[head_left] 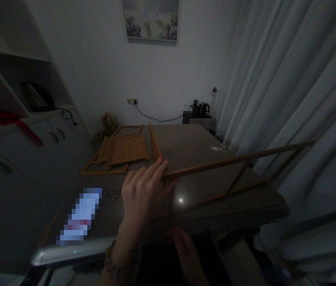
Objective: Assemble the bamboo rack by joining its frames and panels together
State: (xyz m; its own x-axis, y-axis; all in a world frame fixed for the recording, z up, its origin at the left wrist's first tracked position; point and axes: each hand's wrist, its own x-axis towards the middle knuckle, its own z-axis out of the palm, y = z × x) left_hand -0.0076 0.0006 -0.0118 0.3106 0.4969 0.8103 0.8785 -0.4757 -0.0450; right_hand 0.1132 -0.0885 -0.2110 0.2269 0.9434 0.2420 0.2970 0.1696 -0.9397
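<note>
My left hand (pixel 142 190) is closed over the near upper corner of a wooden frame (pixel 206 167), fingers on top and thumb on the near side. The frame stands on edge and reaches away to the right, with slim bars and a crosspiece. Another wooden piece (pixel 155 145) extends back from the corner under my fingers. Low down at the table's front edge is my right hand (pixel 185 246), its fingers drawn together below the frame's corner; shadow hides what they hold. Several small metal screws (pixel 114 192) lie left of my left hand.
Slatted wooden panels (pixel 126 150) lie on the brown table (pixel 182 139) at the back left. A pixelated bright phone-like object (pixel 81 214) rests at the front left. Small white scraps (pixel 218 148) lie toward the right. Cabinets (pixel 36 151) stand left; a curtain (pixel 263 79) hangs right.
</note>
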